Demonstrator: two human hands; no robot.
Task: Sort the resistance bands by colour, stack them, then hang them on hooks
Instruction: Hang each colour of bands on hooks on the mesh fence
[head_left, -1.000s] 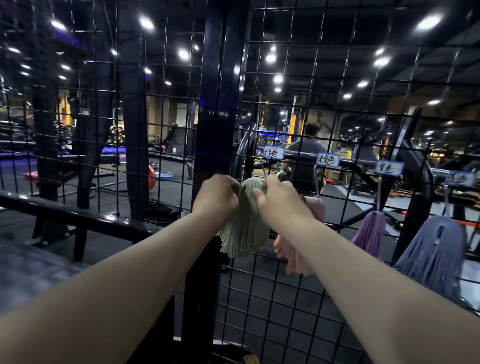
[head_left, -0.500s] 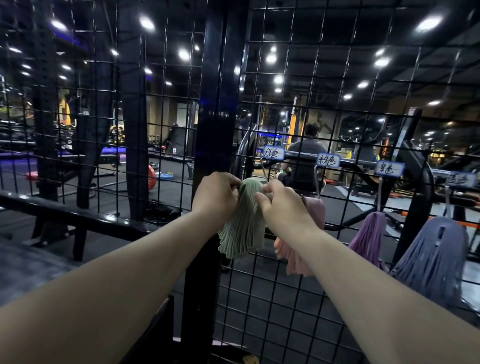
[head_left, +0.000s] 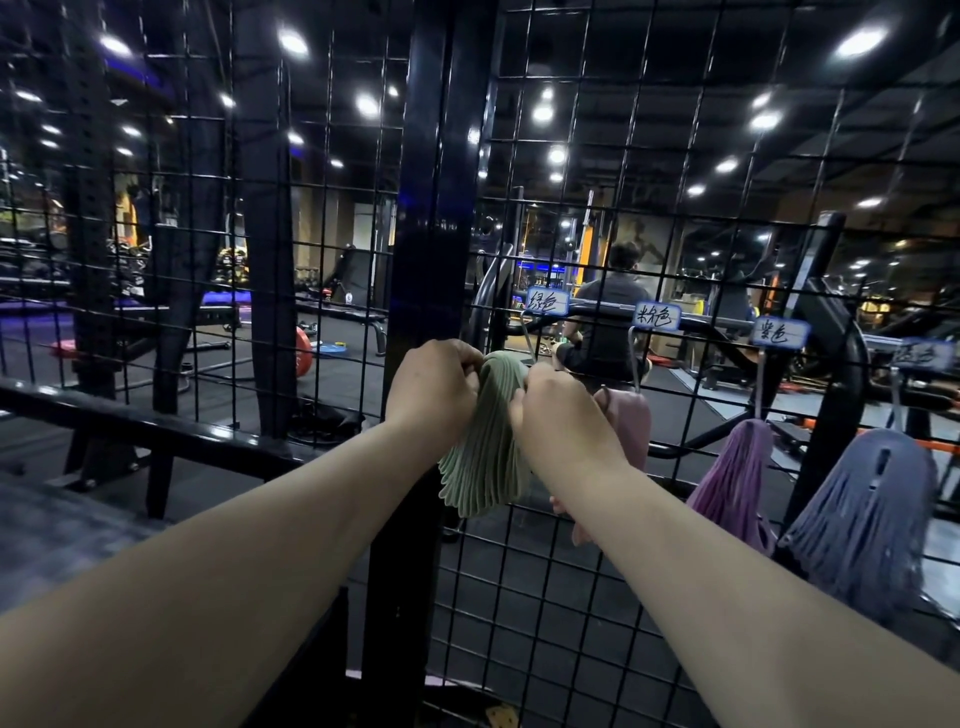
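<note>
While both forearms reach up from the near edge, the left hand (head_left: 434, 387) and the right hand (head_left: 563, 415) grip the top of the green bands (head_left: 485, 457), one on each side, fingers curled into the folded bundle. The bundle hangs against the wire grid (head_left: 571, 597) just right of the black post (head_left: 431, 208). Its left edge overlaps the post and its fanned ends hang loose below the wrists. A thin hook (head_left: 525, 332) runs from the bundle's top up to the first label (head_left: 546, 301); whether the bands sit on it cannot be told.

Farther right of the post hang the pink bands (head_left: 631, 426), partly hidden behind the right hand, then the purple bands (head_left: 732, 478). Farthest from the post are the blue-grey bands (head_left: 867, 519). A strip of open mesh separates each of these from its neighbour, and more open mesh runs below them. Beyond the post, through the grid, a person (head_left: 608, 322) sits with back turned among gym machines.
</note>
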